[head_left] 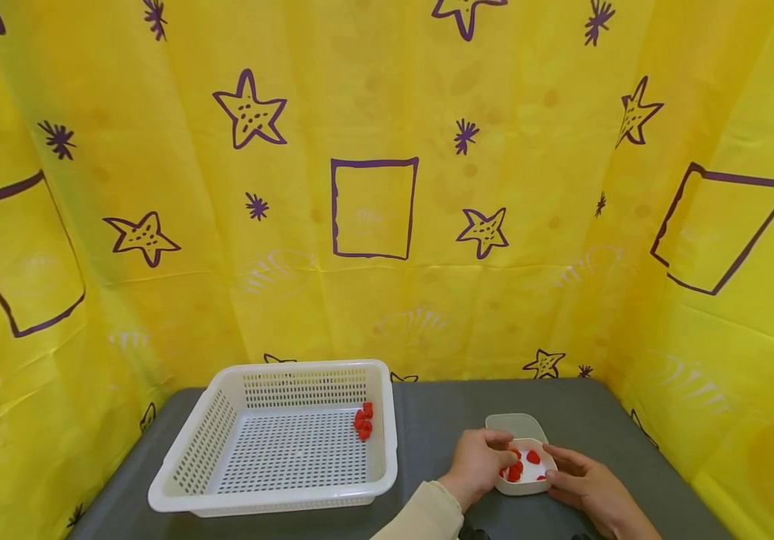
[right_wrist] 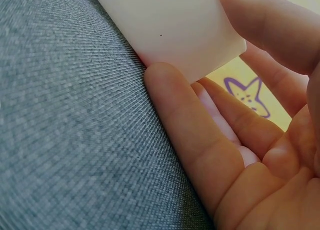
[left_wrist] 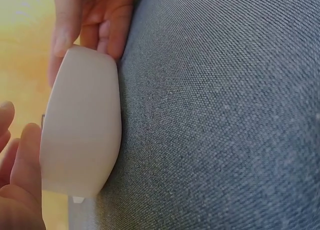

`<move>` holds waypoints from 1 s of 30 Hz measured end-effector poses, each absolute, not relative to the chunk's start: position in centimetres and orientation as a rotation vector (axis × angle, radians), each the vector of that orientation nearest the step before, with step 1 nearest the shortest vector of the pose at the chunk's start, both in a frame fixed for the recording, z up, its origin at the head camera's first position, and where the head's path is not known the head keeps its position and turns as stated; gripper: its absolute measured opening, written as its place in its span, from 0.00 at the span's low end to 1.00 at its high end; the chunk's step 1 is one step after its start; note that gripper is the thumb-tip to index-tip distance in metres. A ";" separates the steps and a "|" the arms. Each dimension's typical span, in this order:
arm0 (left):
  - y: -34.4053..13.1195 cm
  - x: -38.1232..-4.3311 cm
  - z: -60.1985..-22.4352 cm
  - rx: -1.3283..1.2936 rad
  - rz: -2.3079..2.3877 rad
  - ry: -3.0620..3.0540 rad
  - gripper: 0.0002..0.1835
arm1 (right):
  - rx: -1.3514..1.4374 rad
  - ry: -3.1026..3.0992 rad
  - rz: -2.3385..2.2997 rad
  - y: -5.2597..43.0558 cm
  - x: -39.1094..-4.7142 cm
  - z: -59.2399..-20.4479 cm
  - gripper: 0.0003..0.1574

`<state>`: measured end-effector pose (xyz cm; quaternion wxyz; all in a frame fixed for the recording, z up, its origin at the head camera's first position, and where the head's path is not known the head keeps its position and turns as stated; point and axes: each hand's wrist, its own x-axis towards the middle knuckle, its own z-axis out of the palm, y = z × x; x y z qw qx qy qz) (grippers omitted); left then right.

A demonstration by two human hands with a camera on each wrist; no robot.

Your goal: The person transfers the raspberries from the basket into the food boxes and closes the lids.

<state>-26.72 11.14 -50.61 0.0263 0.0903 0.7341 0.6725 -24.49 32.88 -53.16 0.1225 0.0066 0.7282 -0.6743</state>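
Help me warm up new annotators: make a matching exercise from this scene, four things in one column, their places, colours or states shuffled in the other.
Column 1
1. Large basket
2. Left hand
3. Backdrop
4. Right hand

Column 2
A. Yellow, with purple star drawings
B. Holding the right side of the small box
C. White, with a few red pieces near its right side
D. Over the left part of the small box, close to the red pieces inside it

Right pairs: 1-C, 2-D, 3-A, 4-B
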 end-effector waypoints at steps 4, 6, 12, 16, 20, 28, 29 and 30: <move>11.0 -26.6 -50.2 0.275 2.077 2.240 0.13 | 0.019 2.118 -1.965 33.0 -24.5 -53.4 0.40; 11.0 -26.4 -49.4 0.276 2.097 2.193 0.14 | 0.015 2.111 -1.965 33.0 -24.4 -53.4 0.41; 9.8 -25.6 -43.2 0.412 2.244 1.970 0.24 | 0.006 2.120 -1.956 33.1 -24.5 -53.4 0.41; 6.6 -25.8 -37.6 0.581 2.279 1.934 0.32 | 0.011 2.121 -1.956 33.0 -24.7 -53.3 0.40; 1.5 -27.5 -33.7 0.755 2.207 2.018 0.39 | 0.016 2.105 -1.965 32.9 -25.0 -53.2 0.40; -11.1 -31.5 -33.8 0.732 1.866 2.231 0.46 | 0.092 2.136 -1.940 32.7 -25.1 -53.4 0.43; -12.3 -31.9 -34.3 0.680 1.868 2.209 0.45 | 0.113 2.137 -1.943 32.7 -25.1 -53.4 0.43; -13.4 -32.3 -34.9 0.628 1.881 2.174 0.45 | 0.123 2.138 -1.944 32.7 -25.1 -53.4 0.43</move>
